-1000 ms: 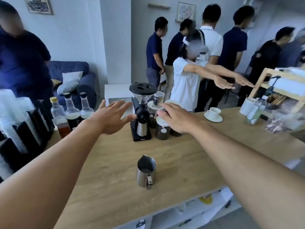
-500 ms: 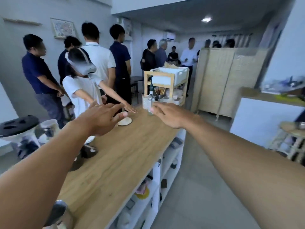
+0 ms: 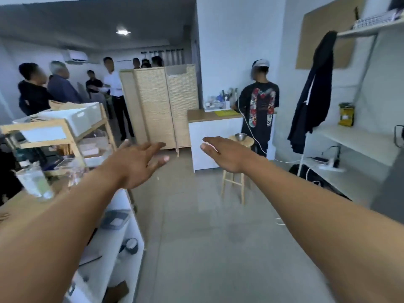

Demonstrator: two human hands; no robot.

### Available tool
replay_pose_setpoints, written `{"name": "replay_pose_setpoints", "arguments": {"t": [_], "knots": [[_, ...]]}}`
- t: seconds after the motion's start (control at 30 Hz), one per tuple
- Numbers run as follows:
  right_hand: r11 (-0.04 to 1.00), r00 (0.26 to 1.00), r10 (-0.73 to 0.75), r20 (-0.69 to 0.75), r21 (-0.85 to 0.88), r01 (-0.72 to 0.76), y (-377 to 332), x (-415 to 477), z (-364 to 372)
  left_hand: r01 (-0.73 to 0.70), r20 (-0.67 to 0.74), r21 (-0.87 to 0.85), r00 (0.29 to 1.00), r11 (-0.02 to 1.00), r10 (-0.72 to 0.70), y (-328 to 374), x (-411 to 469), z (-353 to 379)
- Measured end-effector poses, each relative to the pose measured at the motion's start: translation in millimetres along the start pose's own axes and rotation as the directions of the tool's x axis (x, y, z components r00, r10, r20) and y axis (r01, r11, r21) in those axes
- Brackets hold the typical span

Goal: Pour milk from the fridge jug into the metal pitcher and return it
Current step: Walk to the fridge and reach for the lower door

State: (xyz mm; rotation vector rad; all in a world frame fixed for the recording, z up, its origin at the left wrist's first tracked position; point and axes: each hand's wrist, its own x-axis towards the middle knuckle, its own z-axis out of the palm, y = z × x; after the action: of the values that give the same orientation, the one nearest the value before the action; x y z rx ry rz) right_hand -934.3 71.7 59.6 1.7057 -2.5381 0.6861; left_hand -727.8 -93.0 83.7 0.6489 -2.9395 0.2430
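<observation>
Both hands reach forward at chest height, well apart: left hand [image 3: 135, 165] and right hand [image 3: 227, 154] have their fingers straight and spread and hold nothing. Neither milk jug nor metal pitcher shows in this view.

Between the arms, grey tiled floor [image 3: 207, 237] runs as an open lane. Its left edge is the wooden counter [image 3: 19, 206] with white shelving [image 3: 122, 237] beneath; its right edge is a white shelf rack [image 3: 349, 138]. Ahead stand a wooden stool [image 3: 234, 182] carrying a metal bowl [image 3: 240, 136], a white cabinet [image 3: 209, 145], a woven folding screen [image 3: 157, 106] and a person in a black printed T-shirt [image 3: 260, 106].
</observation>
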Motion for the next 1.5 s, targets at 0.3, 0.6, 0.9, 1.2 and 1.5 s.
{"name": "replay_pose_setpoints", "arguments": {"t": [0.3,0.6,0.9,1.2,1.5], "knots": [[0.941,0.936,0.335,-0.111,-0.017,-0.339,202.7,-72.8,-76.3,-0.349,-0.016,-0.078,0.937,0.934,0.349,188.7,181.2,33.0],[0.780,0.766,0.606,-0.214,-0.030,-0.625,304.7,-140.7,-125.9,-0.607,-0.105,-0.162,0.795,0.778,0.598,328.3,285.9,36.1],[0.624,0.601,0.748,-0.280,-0.012,-0.782,352.0,-146.0,-142.6,-0.755,-0.104,-0.162,0.653,0.635,0.750,382.6,374.9,45.6],[0.440,0.394,0.846,-0.359,0.052,-0.897,383.9,-112.9,-156.1,-0.843,-0.136,-0.115,0.538,0.526,0.832,408.1,468.3,51.8],[0.275,0.220,0.879,-0.423,0.072,-0.959,425.6,-141.6,-173.1,-0.940,-0.182,-0.081,0.341,0.331,0.922,504.8,506.8,35.1]]}}
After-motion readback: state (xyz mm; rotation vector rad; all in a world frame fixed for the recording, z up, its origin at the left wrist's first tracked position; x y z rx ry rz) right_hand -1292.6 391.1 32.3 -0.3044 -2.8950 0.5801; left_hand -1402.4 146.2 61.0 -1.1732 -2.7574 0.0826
